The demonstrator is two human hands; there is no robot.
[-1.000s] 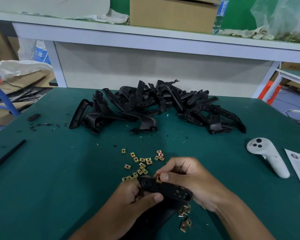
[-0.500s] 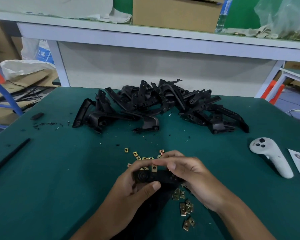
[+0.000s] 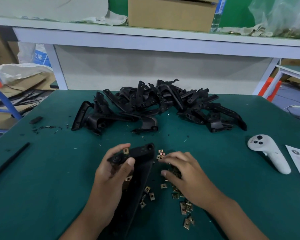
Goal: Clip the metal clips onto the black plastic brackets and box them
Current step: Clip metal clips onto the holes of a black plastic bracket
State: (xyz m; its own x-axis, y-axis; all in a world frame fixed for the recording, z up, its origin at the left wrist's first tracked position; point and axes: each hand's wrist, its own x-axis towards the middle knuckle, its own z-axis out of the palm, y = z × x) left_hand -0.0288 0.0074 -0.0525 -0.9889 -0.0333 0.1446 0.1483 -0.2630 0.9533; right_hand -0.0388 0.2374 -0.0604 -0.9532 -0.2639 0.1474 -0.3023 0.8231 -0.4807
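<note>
Head view — bracket [image 3: 142, 163] in left hand [image 3: 111, 172] points away, lengthwise.

There is only one view, from a camera worn on the person's head. It looks forward and down at a green table [image 3: 42, 170]. The two hands, the left hand [image 3: 111, 174] and the right hand [image 3: 185, 175], are very near the camera, low in the middle of the picture. A pile of black parts [image 3: 156, 106] sits farther off. Past the table edge a white shelf [image 3: 145, 40] runs across the top, far from the camera
</note>
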